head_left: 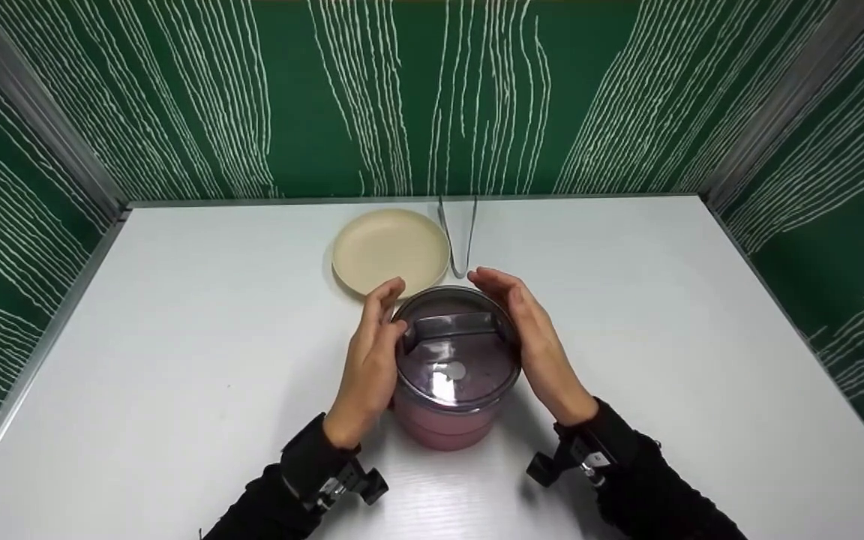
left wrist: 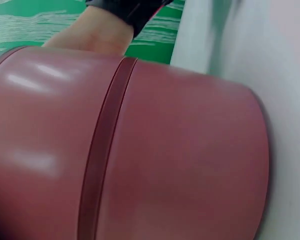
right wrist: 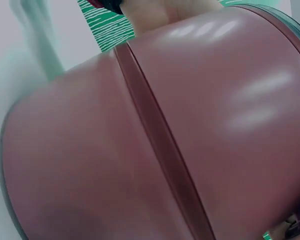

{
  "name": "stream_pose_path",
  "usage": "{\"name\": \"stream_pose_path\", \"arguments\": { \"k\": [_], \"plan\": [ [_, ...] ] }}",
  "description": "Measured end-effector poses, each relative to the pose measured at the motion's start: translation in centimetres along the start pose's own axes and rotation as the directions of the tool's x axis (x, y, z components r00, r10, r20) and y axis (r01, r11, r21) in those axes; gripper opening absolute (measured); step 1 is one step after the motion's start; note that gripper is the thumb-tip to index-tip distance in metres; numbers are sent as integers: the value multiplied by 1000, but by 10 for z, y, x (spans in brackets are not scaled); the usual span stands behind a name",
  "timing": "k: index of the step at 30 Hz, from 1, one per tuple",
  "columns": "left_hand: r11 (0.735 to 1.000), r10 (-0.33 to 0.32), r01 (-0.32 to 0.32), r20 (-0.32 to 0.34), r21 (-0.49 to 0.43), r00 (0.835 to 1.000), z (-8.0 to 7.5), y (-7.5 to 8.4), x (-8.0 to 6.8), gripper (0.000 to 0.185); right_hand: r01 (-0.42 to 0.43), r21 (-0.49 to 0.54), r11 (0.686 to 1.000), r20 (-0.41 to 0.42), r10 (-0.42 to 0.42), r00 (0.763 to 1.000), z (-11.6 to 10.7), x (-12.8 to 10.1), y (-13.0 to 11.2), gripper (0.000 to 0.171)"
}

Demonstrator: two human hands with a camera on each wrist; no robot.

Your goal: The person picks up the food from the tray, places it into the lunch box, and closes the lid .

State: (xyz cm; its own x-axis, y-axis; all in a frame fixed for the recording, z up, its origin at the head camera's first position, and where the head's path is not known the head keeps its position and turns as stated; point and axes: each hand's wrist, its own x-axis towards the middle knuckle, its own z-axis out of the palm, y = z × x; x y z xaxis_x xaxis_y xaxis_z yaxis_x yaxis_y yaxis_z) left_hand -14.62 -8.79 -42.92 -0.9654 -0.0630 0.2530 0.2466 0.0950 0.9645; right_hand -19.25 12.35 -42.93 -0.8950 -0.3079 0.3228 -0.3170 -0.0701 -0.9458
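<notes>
A pink canister (head_left: 443,427) with a dark see-through lid (head_left: 451,349) stands upright on the white table, close in front of me. A raised bar handle crosses the lid. My left hand (head_left: 372,360) holds the canister's left side, its thumb at the lid's rim. On the opposite side my right hand (head_left: 541,345) cups the wall, fingers reaching round toward the back. The canister's smooth wall (left wrist: 190,150) and its darker band fill most of the left wrist view. In the right wrist view the same pink wall (right wrist: 90,150) meets the tabletop at its base.
Behind the canister lies a round beige plate (head_left: 391,251). Metal tongs (head_left: 462,247) lie just right of the plate, their two arms pointing to the back. Green panels with white streaks (head_left: 432,97) enclose the white table (head_left: 199,337) at the back and sides.
</notes>
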Motion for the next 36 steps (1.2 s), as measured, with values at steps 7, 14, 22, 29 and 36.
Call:
{"name": "stream_pose_path", "arguments": {
  "k": [7,14,22,29,36],
  "plan": [
    [997,44,-46,-26,-60,999,5,-4,1,53,21,12,1000,-30,-20,999,5,0,1,48],
    [993,78,-80,-27,-88,997,7,-5,2,55,8,25,1000,-46,-7,999,5,2,2,43],
    [988,100,-104,-35,-112,994,8,-8,1,56,12,55,998,-34,-10,999,7,1,4,44],
    [987,101,-105,-38,-124,994,8,-8,1,54,41,85,996,-39,-38,998,8,1,5,46],
    [977,87,-98,-63,-190,994,9,-7,1,62,9,176,984,-32,-4,999,10,-1,4,87]
  ]
}}
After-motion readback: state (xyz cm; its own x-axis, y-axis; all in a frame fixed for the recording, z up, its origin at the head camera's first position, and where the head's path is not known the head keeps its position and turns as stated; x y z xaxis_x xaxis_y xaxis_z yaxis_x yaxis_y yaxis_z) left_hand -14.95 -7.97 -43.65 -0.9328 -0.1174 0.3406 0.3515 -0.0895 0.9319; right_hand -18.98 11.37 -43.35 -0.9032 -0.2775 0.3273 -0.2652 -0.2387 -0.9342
